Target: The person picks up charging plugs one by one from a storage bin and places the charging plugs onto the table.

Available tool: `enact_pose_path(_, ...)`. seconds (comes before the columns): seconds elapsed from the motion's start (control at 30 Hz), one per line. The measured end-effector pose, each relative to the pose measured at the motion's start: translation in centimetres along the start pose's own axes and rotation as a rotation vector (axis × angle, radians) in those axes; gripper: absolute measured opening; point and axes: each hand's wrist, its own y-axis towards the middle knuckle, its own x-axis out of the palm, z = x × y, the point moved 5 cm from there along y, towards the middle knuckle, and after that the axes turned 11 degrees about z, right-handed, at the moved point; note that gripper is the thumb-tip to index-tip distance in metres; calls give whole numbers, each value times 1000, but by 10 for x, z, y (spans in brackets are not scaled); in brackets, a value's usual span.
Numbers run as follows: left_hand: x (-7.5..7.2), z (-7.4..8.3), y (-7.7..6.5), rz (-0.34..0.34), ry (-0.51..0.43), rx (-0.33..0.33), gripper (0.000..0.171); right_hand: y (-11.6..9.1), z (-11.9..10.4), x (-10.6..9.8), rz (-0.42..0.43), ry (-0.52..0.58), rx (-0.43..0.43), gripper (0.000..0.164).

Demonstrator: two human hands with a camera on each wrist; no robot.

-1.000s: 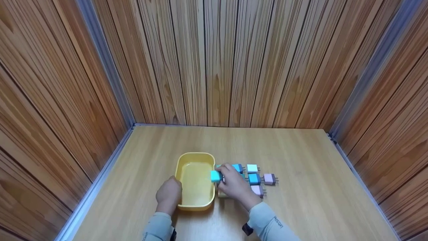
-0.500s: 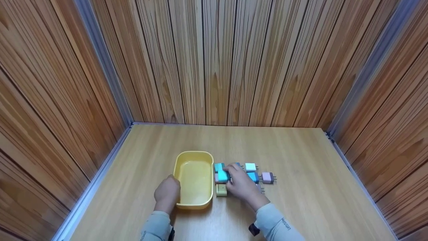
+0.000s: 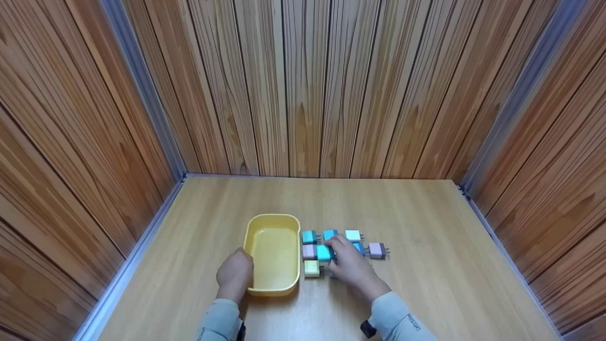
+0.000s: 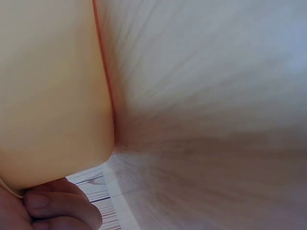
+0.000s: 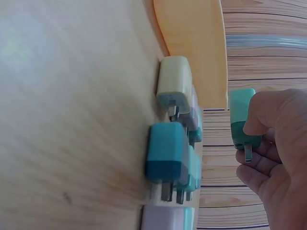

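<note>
My left hand [image 3: 235, 273] grips the left rim of a yellow plastic bin [image 3: 275, 260], whose inside shows bare in the head view. In the left wrist view, curled fingers [image 4: 62, 206] hold the bin's edge. My right hand [image 3: 352, 265] pinches a turquoise plug charger [image 3: 324, 253] between thumb and fingers, above the other chargers. Its metal prong points away from the bin. Beneath and around lie a teal charger [image 3: 308, 237], a pink one [image 3: 309, 252], a pale yellow one [image 3: 311, 268] and a blue one [image 3: 330, 234]. My right hand partly hides others.
A mint-white charger [image 3: 352, 236] and a second pink charger [image 3: 377, 250] lie farther right on the wooden table [image 3: 416, 293]. Wood-panelled walls [image 3: 307, 94] enclose the table at the back and both sides.
My right hand has moved right with the turquoise charger, from the bin's right rim to over the chargers, uncovering the pale yellow and pink ones. My left hand keeps its grip.
</note>
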Motion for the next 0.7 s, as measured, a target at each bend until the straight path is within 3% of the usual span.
enact_pose_path(0.2, 0, -1, -1, -9, 4, 16, 19, -6, 8, -5, 0, -6, 11, 51)
enact_pose_path(0.43, 3, -3, 1, -26, -49, -52, 23, -10, 22, -11, -6, -3, 88, 52)
enact_pose_path(0.7, 0, -2, 0, -2, -27, 0, 19, -17, 37, -18, 0, -2, 150, 55)
